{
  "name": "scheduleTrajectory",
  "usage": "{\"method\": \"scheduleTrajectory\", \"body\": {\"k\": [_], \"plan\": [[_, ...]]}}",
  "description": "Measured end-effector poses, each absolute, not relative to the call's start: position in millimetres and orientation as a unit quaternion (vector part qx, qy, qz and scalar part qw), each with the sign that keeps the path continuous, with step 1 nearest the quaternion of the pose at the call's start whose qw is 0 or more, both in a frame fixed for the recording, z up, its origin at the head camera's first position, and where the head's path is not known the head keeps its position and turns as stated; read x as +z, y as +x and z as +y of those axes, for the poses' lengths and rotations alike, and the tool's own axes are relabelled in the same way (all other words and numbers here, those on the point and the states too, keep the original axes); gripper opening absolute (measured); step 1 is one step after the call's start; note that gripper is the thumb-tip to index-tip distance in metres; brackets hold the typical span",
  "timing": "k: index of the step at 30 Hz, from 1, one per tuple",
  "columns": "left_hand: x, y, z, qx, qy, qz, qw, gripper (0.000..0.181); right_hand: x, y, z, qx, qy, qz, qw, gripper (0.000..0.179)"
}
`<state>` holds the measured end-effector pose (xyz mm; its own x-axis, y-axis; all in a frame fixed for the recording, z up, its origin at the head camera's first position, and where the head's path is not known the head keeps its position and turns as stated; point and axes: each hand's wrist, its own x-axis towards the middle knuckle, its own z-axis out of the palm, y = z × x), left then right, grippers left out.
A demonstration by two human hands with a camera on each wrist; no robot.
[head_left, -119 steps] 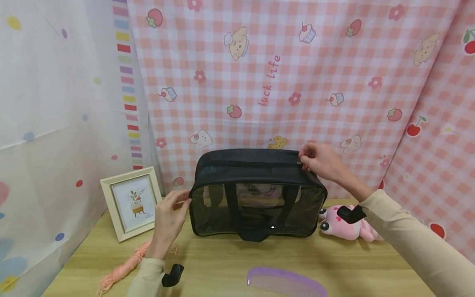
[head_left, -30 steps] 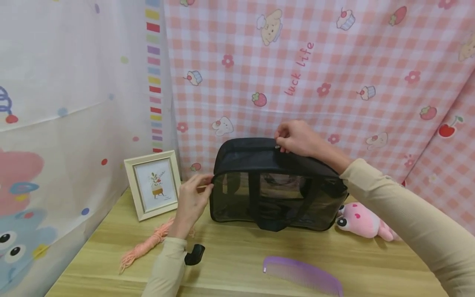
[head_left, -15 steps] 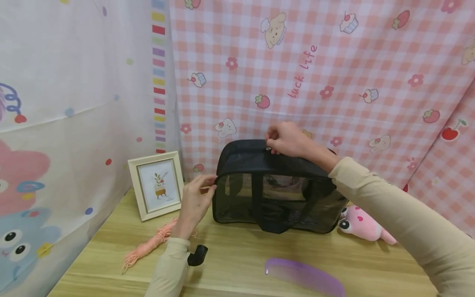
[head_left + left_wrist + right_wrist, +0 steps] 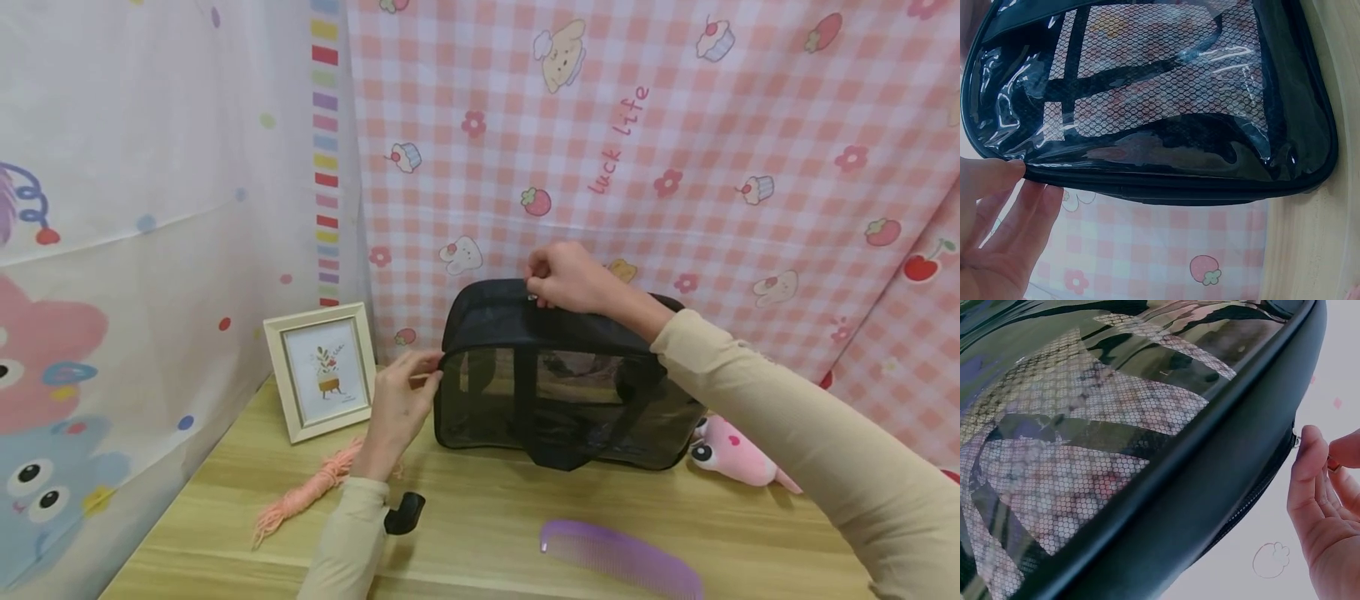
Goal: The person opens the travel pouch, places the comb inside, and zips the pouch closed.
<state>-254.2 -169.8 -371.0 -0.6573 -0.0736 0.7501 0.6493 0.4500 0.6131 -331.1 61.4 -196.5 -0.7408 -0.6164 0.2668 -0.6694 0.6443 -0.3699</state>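
A black bag (image 4: 480, 417) with see-through smoky panels and black straps stands upright on the wooden table. My left hand (image 4: 401, 400) pinches the upper left corner of the bag; in the left wrist view the thumb (image 4: 997, 175) lies on the front edge piping with fingers behind it. On the bag's top, my right hand (image 4: 573, 279) pinches a small metal zipper pull (image 4: 1333, 465), left of the middle. Zipper teeth (image 4: 1241, 512) show along the top in the right wrist view. Mesh (image 4: 1147, 75) shows through the clear panel.
A cream picture frame (image 4: 288, 408) stands at the left, with a peach yarn hank (image 4: 311, 487) before it. A purple comb (image 4: 622, 557) lies in front of the bag. A pink plush toy (image 4: 738, 454) sits at the right, partly behind my forearm.
My right hand has travelled left along the bag's top with the zipper pull, from its right end. My left hand keeps its hold on the corner. The head view has shifted slightly.
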Motion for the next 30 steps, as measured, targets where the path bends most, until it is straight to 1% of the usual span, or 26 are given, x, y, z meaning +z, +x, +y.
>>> {"method": "scheduleTrajectory", "body": {"k": [8,14,19,26,30], "plan": [[-369,-254,-171,-0.492,-0.189,-0.765,0.370,0.024,-196,-331,43,0.222,0.362,-0.903,0.062,0.011],[-371,-255,-170,-0.493,-0.193,-0.764,0.370,0.024,-196,-332,31,0.225,0.371,-0.900,0.046,0.013],[-372,-255,-169,-0.487,-0.193,-0.768,0.368,0.024,-197,-333,24,0.211,0.370,-0.904,0.044,0.012],[-373,-255,-169,-0.486,-0.198,-0.761,0.381,0.024,-197,-334,12,0.205,0.378,-0.902,0.027,0.018],[-373,-256,-170,-0.483,-0.203,-0.760,0.385,0.024,-196,-335,8,0.210,0.382,-0.900,0.022,0.017]]}}
